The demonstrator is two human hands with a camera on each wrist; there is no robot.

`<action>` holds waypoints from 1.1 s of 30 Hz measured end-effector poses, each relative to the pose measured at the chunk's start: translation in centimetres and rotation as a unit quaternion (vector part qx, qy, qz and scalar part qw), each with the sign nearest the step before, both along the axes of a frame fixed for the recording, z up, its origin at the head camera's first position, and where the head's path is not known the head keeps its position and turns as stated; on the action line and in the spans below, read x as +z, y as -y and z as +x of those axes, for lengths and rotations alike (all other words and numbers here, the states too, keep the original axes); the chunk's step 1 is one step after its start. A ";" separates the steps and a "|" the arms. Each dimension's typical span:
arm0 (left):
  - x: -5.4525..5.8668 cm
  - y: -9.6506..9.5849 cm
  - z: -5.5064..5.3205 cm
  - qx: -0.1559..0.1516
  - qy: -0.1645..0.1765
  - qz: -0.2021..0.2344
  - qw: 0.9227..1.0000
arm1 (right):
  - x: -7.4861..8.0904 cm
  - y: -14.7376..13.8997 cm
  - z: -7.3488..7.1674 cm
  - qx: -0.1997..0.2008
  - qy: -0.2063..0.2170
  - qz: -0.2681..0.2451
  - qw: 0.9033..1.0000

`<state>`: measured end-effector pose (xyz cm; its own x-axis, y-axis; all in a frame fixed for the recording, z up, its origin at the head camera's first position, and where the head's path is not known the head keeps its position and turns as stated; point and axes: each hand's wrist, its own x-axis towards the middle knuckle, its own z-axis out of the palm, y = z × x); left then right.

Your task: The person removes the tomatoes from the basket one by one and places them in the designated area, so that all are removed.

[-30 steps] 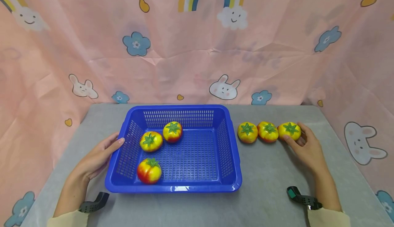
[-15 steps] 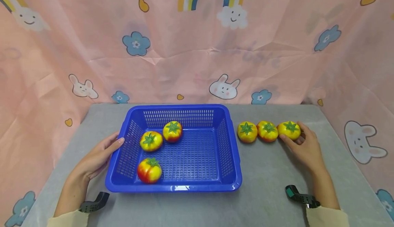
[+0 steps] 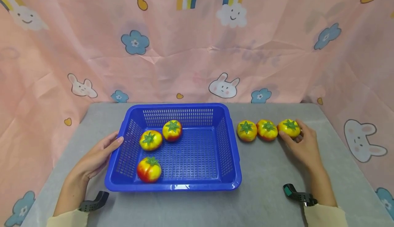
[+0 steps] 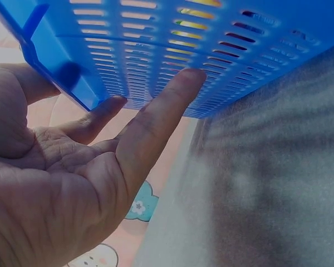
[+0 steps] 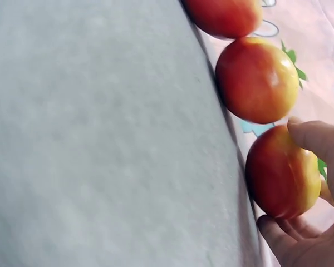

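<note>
My right hand: fingers grasping the end tomato, thumb on its near-left side. It's toward the counter's rear-right corner. Middle tomato just beside it, then the inner tomato, row parallel to the back edge. My left hand: fingers grasping the blue basket's left rim, thumb on top. Basket sits left of counter centre, near the back edge. Three tomatoes inside, left half.
</note>
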<state>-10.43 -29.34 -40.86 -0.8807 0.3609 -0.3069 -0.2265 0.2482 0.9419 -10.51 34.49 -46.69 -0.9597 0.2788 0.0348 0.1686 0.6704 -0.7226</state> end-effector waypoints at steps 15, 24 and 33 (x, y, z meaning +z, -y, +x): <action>0.2 -0.1 -0.1 -0.003 -0.002 0.002 1.000 | 0.6 -0.8 0.5 0.048 0.022 -0.008 0.999; 0.1 0.0 -0.1 0.000 0.000 0.004 1.000 | 0.8 -1.2 0.7 0.083 0.011 -0.018 0.996; 0.0 0.1 0.0 -0.004 0.000 0.009 1.000 | 0.7 -1.1 0.7 0.088 0.017 -0.021 0.996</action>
<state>-10.41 -29.40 -40.84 -0.8782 0.3723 -0.3002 -0.2244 0.2336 0.9461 -9.76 35.63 -45.96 -0.9942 0.1077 -0.0068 0.0767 0.6608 -0.7466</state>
